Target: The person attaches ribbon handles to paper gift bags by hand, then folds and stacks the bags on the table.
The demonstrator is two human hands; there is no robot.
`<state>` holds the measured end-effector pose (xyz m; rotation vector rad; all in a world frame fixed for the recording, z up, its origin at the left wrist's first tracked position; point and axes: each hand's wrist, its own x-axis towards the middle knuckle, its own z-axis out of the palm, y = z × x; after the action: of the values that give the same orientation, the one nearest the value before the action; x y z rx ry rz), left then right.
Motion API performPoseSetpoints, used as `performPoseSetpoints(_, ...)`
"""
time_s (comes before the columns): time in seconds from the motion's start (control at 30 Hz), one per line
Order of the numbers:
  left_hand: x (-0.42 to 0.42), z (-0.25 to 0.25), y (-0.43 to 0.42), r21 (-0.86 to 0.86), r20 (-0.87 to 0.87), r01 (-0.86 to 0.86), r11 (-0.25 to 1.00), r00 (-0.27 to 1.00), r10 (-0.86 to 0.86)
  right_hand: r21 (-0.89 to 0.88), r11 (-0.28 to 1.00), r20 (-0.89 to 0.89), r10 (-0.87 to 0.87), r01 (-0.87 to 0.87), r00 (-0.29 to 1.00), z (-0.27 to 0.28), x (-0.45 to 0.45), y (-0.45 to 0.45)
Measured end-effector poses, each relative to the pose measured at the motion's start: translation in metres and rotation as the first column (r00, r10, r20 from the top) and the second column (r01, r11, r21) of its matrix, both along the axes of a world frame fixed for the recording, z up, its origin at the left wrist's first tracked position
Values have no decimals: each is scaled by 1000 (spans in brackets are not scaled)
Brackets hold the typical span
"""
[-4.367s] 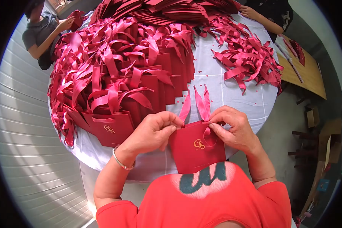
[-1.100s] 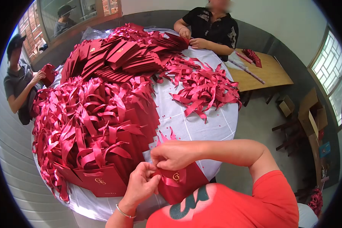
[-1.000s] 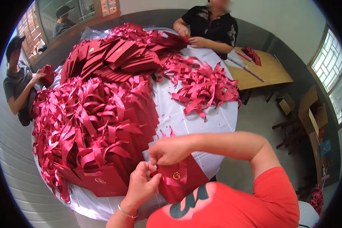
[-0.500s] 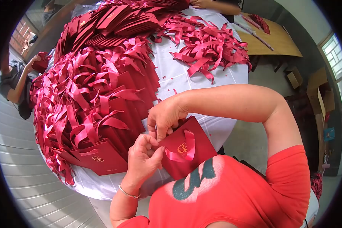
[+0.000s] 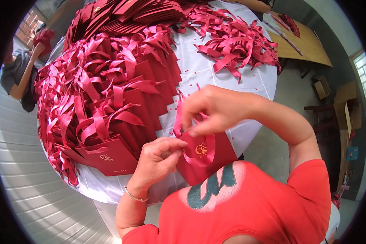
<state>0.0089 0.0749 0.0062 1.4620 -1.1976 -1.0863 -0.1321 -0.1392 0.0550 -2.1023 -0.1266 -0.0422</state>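
A dark red paper bag (image 5: 221, 152) with a gold logo and pink ribbon handles rests at the table's near edge, against the red shirt. My left hand (image 5: 160, 158), a bracelet on its wrist, pinches the bag's upper left corner. My right hand (image 5: 211, 110) is above the bag's top edge, thumb and bent fingers apart, slightly blurred; nothing shows between them. A pink ribbon (image 5: 178, 118) rises behind the bag's left corner. To the left stand rows of similar bags (image 5: 114, 156) with ribbon handles on top.
Loose ribbons (image 5: 244, 44) lie at the table's right rear, and flat red bags (image 5: 150, 12) are stacked at the back. The white cloth (image 5: 195, 53) carries small red dots. One person (image 5: 20, 77) holds a bag at left; another person's arm (image 5: 254, 5) shows behind.
My right hand has lifted off the bag's left corner and moved right and up, its fingers opening. My left hand stays at the corner. The view has shifted slightly.
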Motion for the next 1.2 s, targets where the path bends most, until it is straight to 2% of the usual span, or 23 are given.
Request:
performPoseSetpoints(0.03, 0, -1, 0, 29, -53, -18, 999, 998, 20, 17, 999, -21, 28, -27, 999, 5, -16, 3)
performPoseSetpoints(0.1, 0, -3, -1, 64, -110, -39, 997, 993, 45, -135, 990, 118, 68, -52, 991, -2, -43, 11)
performPoseSetpoints(0.13, 0, -3, -2, 83, -113, -33, 996, 993, 42, -203, 979, 89, 41, -22, 995, 4, -53, 21)
performPoseSetpoints(0.2, 0, -2, -2, 105, -116, -26, 994, 992, 39, -380, 922, 180, -10, 79, 984, -7, -65, 37)
performPoseSetpoints(0.27, 0, 0, -3, 104, -104, -21, 994, 994, 32, -417, 902, 233, -14, 113, 972, -28, -68, 47)
performPoseSetpoints(0.33, 1, -4, -2, 76, -81, -11, 997, 997, 17, -576, 770, 425, -3, 273, 905, -45, -67, 53)
performPoseSetpoints(0.4, 2, -2, -2, 41, -56, -2, 999, 998, 5, -590, 742, 490, 16, 318, 872, -51, -66, 53)
performPoseSetpoints(0.47, 2, 2, -2, 95, -124, -1, 995, 992, 13, -604, 713, 548, 47, 357, 835, -50, -66, 54)
performPoseSetpoints(0.57, 4, 1, -2, 66, -122, 29, 997, 992, -21, -479, 621, 740, -94, 620, 666, -51, -64, 57)
performPoseSetpoints(0.6, 5, 0, -2, 64, -124, 24, 998, 992, -16, -481, 623, 739, -90, 616, 668, -49, -63, 56)
performPoseSetpoints(0.7, 6, -4, -2, 111, -166, 24, 994, 986, -5, -350, 608, 771, -245, 713, 587, -47, -57, 52)
performPoseSetpoints(0.83, 3, -1, -2, 112, -168, -11, 994, 985, 30, -275, 639, 794, -271, 718, 545, -46, -52, 51)
performPoseSetpoints(0.9, 2, 1, -2, 115, -165, -23, 993, 985, 42, -342, 697, 698, -260, 630, 667, -38, -57, 51)
performPoseSetpoints(0.97, 1, 1, -3, 96, -126, -28, 995, 991, 40, -288, 742, 695, -273, 605, 665, -36, -58, 52)
performPoseSetpoints(1.03, 0, 1, -2, 80, -131, -31, 996, 990, 42, -93, 917, 551, -277, 387, 788, -25, -60, 50)
performPoseSetpoints(1.07, 0, 0, -2, 69, -136, -25, 997, 990, 35, -24, 940, 478, -287, 339, 830, -22, -63, 50)
performPoseSetpoints(1.1, -1, 1, -2, 67, -136, -29, 997, 990, 38, -27, 942, 479, -282, 335, 831, -14, -59, 49)
performPoseSetpoints(1.17, -2, 3, -2, -40, 33, -14, 999, 999, 16, 70, 979, 347, -206, 194, 915, 7, -45, 41)
performPoseSetpoints(1.2, -2, 2, -2, -42, 36, -15, 999, 999, 17, 150, 975, 227, -195, 163, 954, 13, -44, 34)
